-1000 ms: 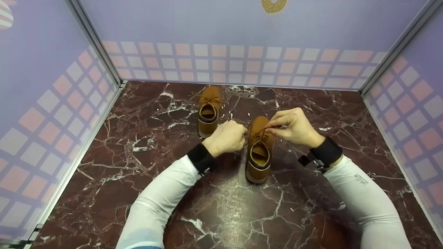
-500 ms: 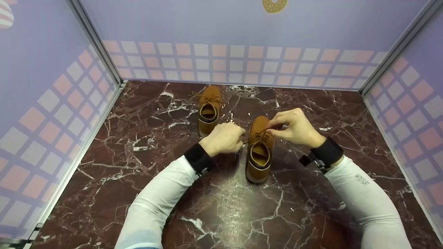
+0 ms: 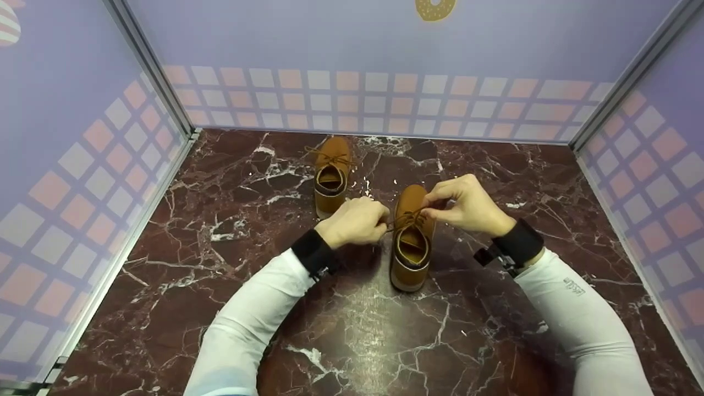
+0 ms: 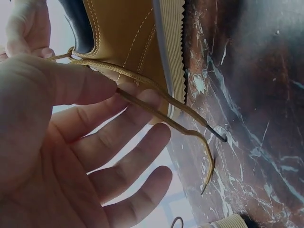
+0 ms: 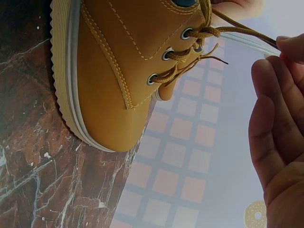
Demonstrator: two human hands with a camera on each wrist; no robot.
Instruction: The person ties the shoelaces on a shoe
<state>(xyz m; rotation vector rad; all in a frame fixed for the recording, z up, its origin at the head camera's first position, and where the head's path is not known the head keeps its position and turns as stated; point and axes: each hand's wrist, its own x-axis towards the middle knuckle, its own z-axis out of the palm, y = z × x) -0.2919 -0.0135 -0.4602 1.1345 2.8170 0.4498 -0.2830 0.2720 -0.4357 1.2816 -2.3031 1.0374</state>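
Observation:
A tan lace-up shoe [image 3: 410, 275] stands on the dark marbled surface, toe pointing away, between my two hands. On its left side, my left hand [image 3: 357, 220] pinches a brown shoelace [image 4: 156, 112] between thumb and index finger; the other fingers are loosely bent in the left wrist view. Two dark-tipped lace ends hang past that thumb. My right hand [image 3: 462, 203] pinches lace [image 5: 247, 31] on the opposite side, drawn out from the eyelets in the right wrist view. The laces cross over the shoe's tongue.
A matching shoe [image 3: 333, 147], its lace tied in a bow, stands farther back on the left. Small white flecks [image 3: 367, 190] lie between the shoes. Purple panels with pink and white squares [image 3: 377, 102] enclose the back and both sides.
My left hand has shifted slightly left, away from the near shoe, with the lace. My right hand stays almost in place, still pinching its lace. Both shoes stand where they were.

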